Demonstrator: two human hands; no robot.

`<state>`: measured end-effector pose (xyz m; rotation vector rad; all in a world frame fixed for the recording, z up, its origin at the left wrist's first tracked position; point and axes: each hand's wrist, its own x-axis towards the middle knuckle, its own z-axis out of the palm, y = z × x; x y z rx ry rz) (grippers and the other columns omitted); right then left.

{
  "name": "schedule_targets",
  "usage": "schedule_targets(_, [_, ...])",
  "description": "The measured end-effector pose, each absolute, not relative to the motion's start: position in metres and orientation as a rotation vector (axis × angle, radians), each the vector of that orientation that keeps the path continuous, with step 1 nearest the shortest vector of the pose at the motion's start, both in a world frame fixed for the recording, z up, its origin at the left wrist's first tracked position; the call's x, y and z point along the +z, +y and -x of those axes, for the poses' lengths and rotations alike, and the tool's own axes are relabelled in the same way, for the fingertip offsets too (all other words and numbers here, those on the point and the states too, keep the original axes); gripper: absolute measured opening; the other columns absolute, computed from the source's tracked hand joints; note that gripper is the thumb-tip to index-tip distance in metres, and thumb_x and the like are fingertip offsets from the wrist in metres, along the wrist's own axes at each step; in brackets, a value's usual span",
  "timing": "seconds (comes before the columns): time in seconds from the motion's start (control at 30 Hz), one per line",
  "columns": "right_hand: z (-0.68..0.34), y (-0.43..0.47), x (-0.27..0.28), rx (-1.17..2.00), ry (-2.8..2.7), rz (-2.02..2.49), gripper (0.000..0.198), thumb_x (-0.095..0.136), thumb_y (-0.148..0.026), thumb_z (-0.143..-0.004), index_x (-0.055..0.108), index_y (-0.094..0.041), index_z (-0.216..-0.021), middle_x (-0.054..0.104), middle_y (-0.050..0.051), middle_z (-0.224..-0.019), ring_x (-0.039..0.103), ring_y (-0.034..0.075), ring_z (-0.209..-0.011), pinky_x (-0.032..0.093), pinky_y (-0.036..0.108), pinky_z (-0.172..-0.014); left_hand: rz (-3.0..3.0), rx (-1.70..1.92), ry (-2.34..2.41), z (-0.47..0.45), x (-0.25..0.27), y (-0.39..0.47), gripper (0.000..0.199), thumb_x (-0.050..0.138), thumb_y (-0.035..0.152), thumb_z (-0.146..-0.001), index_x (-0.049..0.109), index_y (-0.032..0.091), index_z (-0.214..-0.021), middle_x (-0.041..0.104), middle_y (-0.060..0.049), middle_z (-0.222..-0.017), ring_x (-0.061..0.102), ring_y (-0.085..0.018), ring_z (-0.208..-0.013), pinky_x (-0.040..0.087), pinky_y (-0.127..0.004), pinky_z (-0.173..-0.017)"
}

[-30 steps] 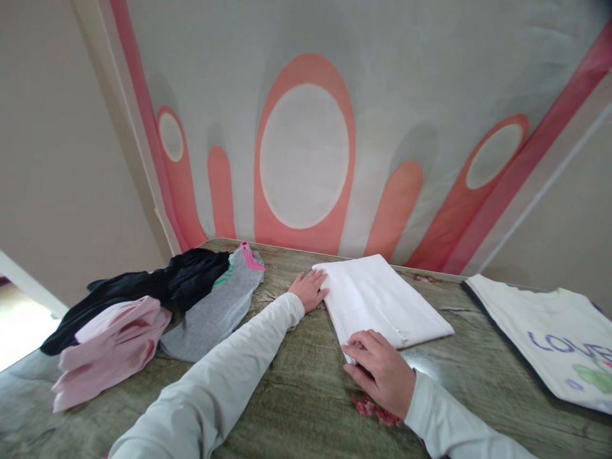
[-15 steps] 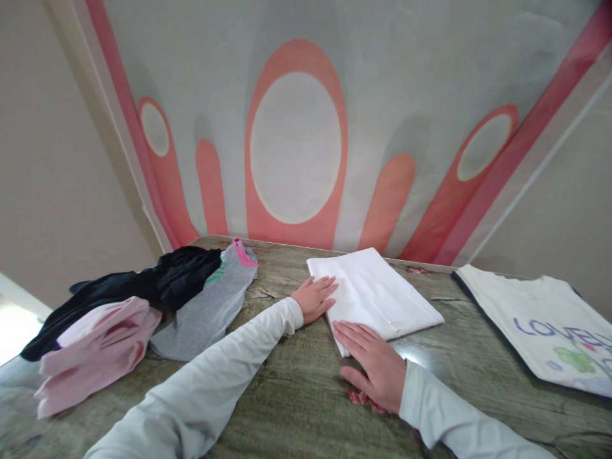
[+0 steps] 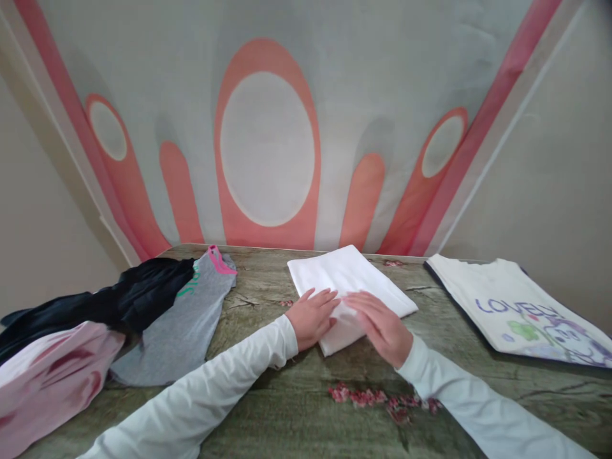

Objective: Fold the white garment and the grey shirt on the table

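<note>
A folded white garment (image 3: pixel 349 271) lies flat on the wood-patterned tabletop (image 3: pixel 277 408), straight ahead of me. My left hand (image 3: pixel 312 319) rests on its near left part with the fingers stretched out and the palm down. Close beside it, my right hand (image 3: pixel 380 325) is over the garment's near right part, fingers extended and the fingertips nearly meeting those of the left. Neither hand grips the cloth. Part of the garment's near edge is hidden under the hands.
To the left lie a grey shirt (image 3: pixel 176 338) with a pink collar, a black garment (image 3: pixel 157 287) and a crumpled pink garment (image 3: pixel 62 376). A folded white shirt (image 3: pixel 492 284) with purple lettering lies at the right. A wall with coral shapes (image 3: pixel 265 239) stands behind the table.
My right hand has moved forward onto the garment, closer to my left hand. The left hand has shifted slightly over the garment. The view has turned a little to the right.
</note>
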<state>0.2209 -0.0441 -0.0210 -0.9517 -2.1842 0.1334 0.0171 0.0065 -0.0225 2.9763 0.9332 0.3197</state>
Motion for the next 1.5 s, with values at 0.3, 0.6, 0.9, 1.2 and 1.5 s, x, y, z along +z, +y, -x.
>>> schedule_targets(0.3, [-0.330, 0.030, -0.076, 0.238, -2.023, 1.375, 0.032, 0.044, -0.031, -0.079, 0.064, -0.017, -0.099, 0.057, 0.011, -0.113, 0.048, 0.024, -0.109, 0.034, 0.045, -0.097, -2.933, 0.154, 0.677, -0.033, -0.030, -0.021, 0.060, 0.044, 0.024, -0.079, 0.022, 0.028, -0.134, 0.024, 0.000, -0.141, 0.020, -0.022, -0.128, 0.019, -0.046, -0.102])
schedule_targets(0.6, [-0.340, 0.023, -0.053, 0.411, -2.145, 1.555, 0.030, 0.046, -0.033, -0.076, 0.070, -0.017, -0.081, 0.059, 0.011, -0.096, 0.056, 0.020, -0.087, 0.043, 0.035, -0.081, -2.980, -0.080, 0.838, -0.020, -0.020, -0.011, 0.070, 0.046, 0.013, -0.073, 0.017, 0.023, -0.136, 0.018, -0.003, -0.143, 0.024, -0.021, -0.127, 0.028, -0.040, -0.099])
schedule_targets(0.9, [-0.300, -0.021, -0.013, 0.269, -2.442, 1.752, 0.030, 0.058, -0.052, -0.065, 0.068, -0.037, -0.089, 0.060, 0.005, -0.100, 0.042, 0.031, -0.106, 0.028, 0.051, -0.087, -2.987, -0.278, 1.337, 0.021, -0.023, 0.042, 0.060, 0.037, 0.002, -0.075, 0.030, 0.021, -0.132, 0.027, -0.005, -0.139, 0.026, -0.022, -0.127, 0.029, -0.042, -0.098])
schedule_targets(1.2, [-0.270, -0.028, -0.042, 0.358, -2.531, 1.237, 0.053, 0.063, -0.049, -0.063, 0.060, -0.023, -0.109, 0.052, 0.012, -0.120, 0.046, 0.030, -0.110, 0.033, 0.045, -0.093, -3.121, 0.067, 1.383, 0.020, -0.011, 0.038, 0.056, 0.034, 0.002, -0.073, 0.040, 0.016, -0.126, 0.033, -0.009, -0.136, 0.022, -0.024, -0.128, 0.013, -0.050, -0.102])
schedule_targets(1.5, [-0.320, 0.028, -0.055, 0.205, -2.069, 1.313, 0.034, 0.038, -0.027, -0.084, 0.059, -0.015, -0.107, 0.057, 0.011, -0.115, 0.050, 0.020, -0.109, 0.036, 0.041, -0.096, -3.065, 0.157, 0.594, -0.046, -0.023, -0.040, 0.056, 0.040, 0.040, -0.084, 0.024, 0.023, -0.134, 0.025, -0.002, -0.141, 0.018, -0.021, -0.129, 0.009, -0.042, -0.105])
